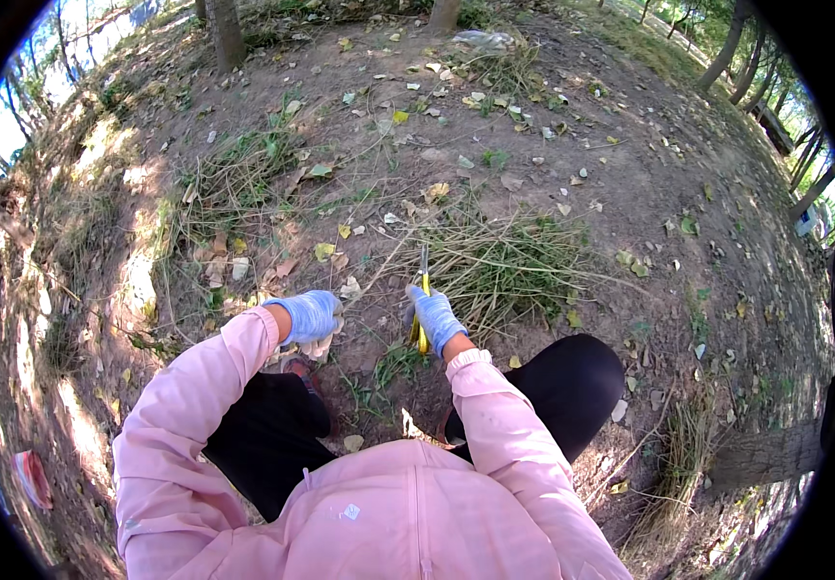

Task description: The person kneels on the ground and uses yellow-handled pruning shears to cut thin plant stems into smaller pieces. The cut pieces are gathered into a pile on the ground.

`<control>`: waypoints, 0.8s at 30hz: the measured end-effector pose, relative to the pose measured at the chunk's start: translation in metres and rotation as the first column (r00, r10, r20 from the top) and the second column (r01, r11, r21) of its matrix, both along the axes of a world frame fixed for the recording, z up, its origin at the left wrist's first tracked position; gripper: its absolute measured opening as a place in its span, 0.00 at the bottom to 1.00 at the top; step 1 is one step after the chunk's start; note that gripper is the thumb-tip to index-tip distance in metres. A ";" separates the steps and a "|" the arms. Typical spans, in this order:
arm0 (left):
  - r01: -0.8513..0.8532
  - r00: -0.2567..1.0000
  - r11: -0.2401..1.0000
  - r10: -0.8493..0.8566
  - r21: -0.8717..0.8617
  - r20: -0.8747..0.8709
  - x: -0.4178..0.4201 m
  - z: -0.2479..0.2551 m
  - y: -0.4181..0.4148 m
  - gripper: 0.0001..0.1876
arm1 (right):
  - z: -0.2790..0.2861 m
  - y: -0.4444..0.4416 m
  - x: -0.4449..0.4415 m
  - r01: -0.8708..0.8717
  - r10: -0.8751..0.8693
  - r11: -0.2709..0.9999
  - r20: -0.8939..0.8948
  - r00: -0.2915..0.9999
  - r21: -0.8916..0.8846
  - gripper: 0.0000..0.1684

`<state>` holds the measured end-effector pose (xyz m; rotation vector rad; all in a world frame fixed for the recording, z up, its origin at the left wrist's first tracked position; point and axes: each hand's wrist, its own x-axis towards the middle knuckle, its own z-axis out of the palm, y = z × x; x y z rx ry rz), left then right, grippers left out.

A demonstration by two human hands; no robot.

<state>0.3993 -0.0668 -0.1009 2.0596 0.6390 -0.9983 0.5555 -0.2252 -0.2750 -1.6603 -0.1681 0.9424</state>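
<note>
My right hand, in a light blue knit glove, is shut on yellow-handled pruning shears whose metal blades point away from me. Just beyond and to the right of it lies a heap of cut green and dry stalks. My left hand, gloved alike, has its fingers curled at the near end of a thin dry stem; whether it grips the stem cannot be told for sure. Below the left fingers is something pale, partly hidden. A small tuft of green weeds lies between my feet.
Another pile of cut weeds lies at the upper left. Fallen leaves dot the bare soil. Tree trunks stand at the far side, and a thick trunk is at the lower right beside dry grass. A red and white object lies lower left.
</note>
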 end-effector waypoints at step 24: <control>0.050 0.998 0.998 -0.051 0.045 0.024 -0.020 0.009 0.009 0.13 | 0.019 0.001 -0.009 0.069 -0.045 0.991 -0.197 0.979 0.116 0.18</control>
